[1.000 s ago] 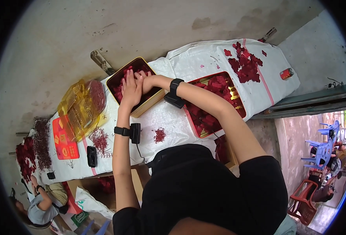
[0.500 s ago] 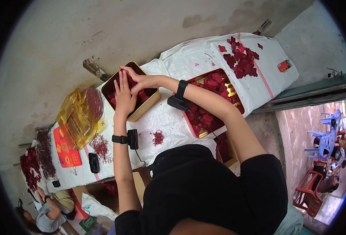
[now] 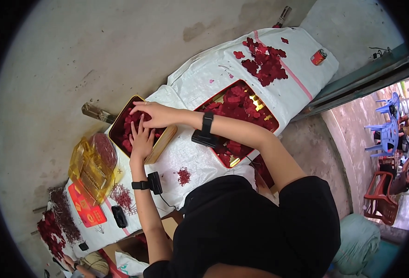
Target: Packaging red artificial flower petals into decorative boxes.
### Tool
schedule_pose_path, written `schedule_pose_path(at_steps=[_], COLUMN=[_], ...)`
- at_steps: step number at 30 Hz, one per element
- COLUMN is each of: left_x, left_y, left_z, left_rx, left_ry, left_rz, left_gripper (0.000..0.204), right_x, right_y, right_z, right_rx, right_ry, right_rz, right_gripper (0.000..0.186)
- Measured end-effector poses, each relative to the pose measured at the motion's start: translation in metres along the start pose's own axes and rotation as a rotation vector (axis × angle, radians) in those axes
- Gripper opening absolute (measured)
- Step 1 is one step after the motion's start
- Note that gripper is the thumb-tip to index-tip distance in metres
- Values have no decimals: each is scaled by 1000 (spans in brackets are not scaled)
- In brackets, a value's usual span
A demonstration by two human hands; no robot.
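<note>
Deep red, soft-looking flower-shaped pieces [image 3: 127, 145] fill part of a deep yellow-sided box [image 3: 163, 144] against the wall. My left hand [image 3: 142, 142] reaches over the box's near side, fingers spread on the pieces. From the right, my right hand [image 3: 157, 114] reaches across the box, its fingers apart and slightly bent over the pieces; its fingertips are near those of the left. Neither hand visibly grips a piece. Right of the box, beneath my right forearm, lies a shallow red-rimmed tray [image 3: 271, 121] with a gold inside and more red pieces.
White sheeting [image 3: 186, 97] covers the table. Loose red pieces [image 3: 267, 65] and a red can [image 3: 319, 57] lie at the far right. Yellow plastic wrapping [image 3: 91, 169], a red packet [image 3: 86, 204] and a black object [image 3: 119, 216] lie left. Another person's hand [image 3: 69, 262] shows lower left.
The view has shifted. My hands, earlier close together above the box, are now lower on the pieces with fingers more spread.
</note>
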State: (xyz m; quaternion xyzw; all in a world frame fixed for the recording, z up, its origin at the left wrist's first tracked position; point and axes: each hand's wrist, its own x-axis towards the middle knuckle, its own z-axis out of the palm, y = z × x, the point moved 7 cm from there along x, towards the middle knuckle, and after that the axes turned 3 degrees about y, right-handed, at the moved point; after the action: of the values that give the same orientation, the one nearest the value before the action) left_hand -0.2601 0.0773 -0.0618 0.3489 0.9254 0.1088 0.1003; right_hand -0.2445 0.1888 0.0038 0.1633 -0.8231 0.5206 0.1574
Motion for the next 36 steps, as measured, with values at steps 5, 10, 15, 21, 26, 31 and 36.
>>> schedule_pose_path(at_steps=[5,10,15,21,26,31,36], left_x=[-2,-5,-8,-16,-16,-22,-24], left_y=[-7,0,-4,-7,-9,-13,-17], left_z=[4,4,3,-1,-1,-2,-2], left_rx=[-37,-85,-93,-59,-66,-25,17], left_ry=[2,30,40,36,59,16,-10], left_rz=[0,-10,-24,-41,-10,-60,-61], left_gripper=[37,36,37,37,38,41,43], right_x=[-25,-137,-251,-342,-394,-377,-369], right_y=[9,86,131,189,198,187,191], right_z=[-85,-267,-328,-388,-428,-412,-416], right_rx=[86,-553,-1277,-1210,-947,-922,-1048], right_ry=[242,647,481,396,745,841,727], right_rz=[150,430,717,1042,1354,1208,1081], right_gripper=[21,19,42,56,59,66,74])
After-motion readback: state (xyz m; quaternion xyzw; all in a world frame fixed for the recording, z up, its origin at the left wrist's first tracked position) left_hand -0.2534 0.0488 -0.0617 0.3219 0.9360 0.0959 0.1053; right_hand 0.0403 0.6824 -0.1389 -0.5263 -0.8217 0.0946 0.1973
